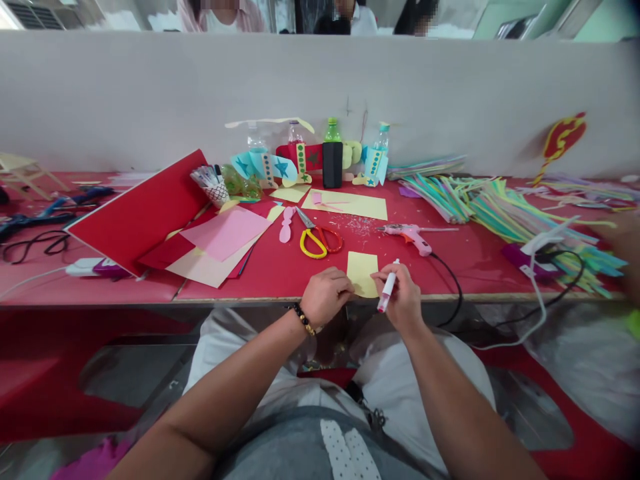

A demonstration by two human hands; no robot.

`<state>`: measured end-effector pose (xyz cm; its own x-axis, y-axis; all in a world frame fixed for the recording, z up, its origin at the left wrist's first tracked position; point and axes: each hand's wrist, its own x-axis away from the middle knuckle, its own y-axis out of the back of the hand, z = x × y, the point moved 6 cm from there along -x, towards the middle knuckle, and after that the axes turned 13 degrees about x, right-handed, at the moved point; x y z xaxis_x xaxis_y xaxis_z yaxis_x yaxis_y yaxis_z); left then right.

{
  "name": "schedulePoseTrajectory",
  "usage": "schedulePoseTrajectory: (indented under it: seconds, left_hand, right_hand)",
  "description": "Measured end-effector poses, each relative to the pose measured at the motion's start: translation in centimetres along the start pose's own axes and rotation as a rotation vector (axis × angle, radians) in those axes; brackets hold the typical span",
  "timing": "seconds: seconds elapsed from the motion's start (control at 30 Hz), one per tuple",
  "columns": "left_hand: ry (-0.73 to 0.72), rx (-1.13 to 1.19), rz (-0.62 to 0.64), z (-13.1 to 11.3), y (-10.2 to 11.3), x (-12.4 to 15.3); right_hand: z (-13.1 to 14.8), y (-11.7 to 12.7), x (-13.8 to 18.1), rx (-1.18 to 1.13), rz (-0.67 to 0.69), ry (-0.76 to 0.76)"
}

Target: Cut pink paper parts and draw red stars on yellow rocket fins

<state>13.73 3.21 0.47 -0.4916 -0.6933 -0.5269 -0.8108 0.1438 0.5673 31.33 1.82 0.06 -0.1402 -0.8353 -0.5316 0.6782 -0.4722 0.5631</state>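
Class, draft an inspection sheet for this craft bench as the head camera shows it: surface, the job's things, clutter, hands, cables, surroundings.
Surface: red table, with paper scraps scattered near the scissors.
Job's things: yellow paper at the table edge; marker.
Clutter: scissors, glue gun, colored paper strips, red card, bottles.
Hands: left hand at the paper's edge; right hand holds the marker.
Cables: black cord, white cable.
Surroundings: low white wall, people beyond it.
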Motion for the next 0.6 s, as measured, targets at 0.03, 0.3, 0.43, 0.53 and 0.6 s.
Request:
schedulePoseTrajectory:
  seconds: [0.03, 0.3, 0.43, 0.53, 0.6]
  left_hand:
    - [-0.002, 0.004, 0.000, 0.0, 0.0, 0.0]
    - [0.033, 0.081, -0.053, 0.1, 0.3, 0.0]
    - [0.077, 0.151, -0.112, 0.4, 0.7, 0.2]
    - [0.104, 0.211, -0.156, 0.7, 0.8, 0.2]
    - [0.127, 0.253, -0.167, 0.8, 0.8, 0.3]
  right_hand:
    - [0.0, -0.1, 0.1, 0.006, 0.024, 0.019]
    - [-0.6, 0.2, 0.5, -0.054, 0.139, 0.082]
    - [0.2, 0.6, 0.8, -0.046, 0.170, 0.191]
    - [0.5, 0.8, 0.9, -0.002, 0.136, 0.230]
    - [0.4, 0.8, 1.0, 0.005, 0.109, 0.222]
